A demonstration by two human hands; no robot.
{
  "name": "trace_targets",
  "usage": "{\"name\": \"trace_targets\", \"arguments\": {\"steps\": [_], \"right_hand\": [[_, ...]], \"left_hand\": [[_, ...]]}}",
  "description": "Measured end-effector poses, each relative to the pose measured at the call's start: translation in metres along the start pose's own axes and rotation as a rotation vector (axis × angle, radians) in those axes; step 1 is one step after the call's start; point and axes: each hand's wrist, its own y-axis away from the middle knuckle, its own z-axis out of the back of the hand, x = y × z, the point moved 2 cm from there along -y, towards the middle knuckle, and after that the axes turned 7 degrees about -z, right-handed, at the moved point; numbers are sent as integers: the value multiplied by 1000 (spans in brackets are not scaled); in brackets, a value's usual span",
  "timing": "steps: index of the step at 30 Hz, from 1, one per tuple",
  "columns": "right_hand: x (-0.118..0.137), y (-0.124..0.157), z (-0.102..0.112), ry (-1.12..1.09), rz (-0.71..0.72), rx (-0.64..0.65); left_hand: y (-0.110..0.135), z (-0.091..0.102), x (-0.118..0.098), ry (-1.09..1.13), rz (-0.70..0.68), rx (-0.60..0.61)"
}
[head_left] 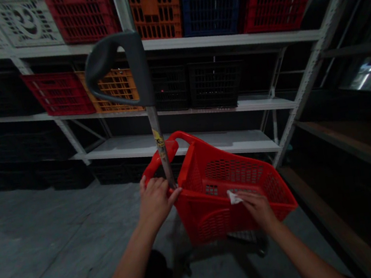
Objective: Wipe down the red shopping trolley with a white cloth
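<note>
Field check: no legible text is showing anywhere. A small yellow-and-black sticker is clinging to the grey metal handle pole of a red plastic trolley basket, its print blurring beyond reading.

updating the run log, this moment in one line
left hand: grips grey metal pole | right hand: white tissue on red plastic basket

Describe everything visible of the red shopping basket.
The red plastic basket has perforated walls and a curved red handle along its rim. It stands upright on a dark wheeled base, beside white shelving. A metal pole rises from it to a black grip. The left hand wraps the pole at the rim; the right hand presses white paper to the near rim.
</note>
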Motion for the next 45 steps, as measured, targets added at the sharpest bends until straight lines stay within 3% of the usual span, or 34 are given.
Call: {"name": "trace_targets", "arguments": {"steps": [3,9,17,25,30,36,40,45], "right_hand": [[5,-2,4,34,-77,-125],[30,0,-4,151,39,30],[28,-7,-6,227,-129,44],[25,-14,-18,112,91,46],[28,-12,-17,95,93,7],[35,-9,-12,221,41,-28],[50,-16,-28,213,23,-22],[105,-49,-71,133,88,-20]], "left_hand": [[0,-1,1,1,-1,-1],[1,-3,1,-10,-3,-6],[1,-2,0,-7,-1,-7],[1,-1,1,-6,-4,2],[0,-1,1,0,-3,8],[1,-3,1,15,-3,-6],[1,-4,0,-12,-3,-9],[1,-5,-1,-37,-4,-10]]}}
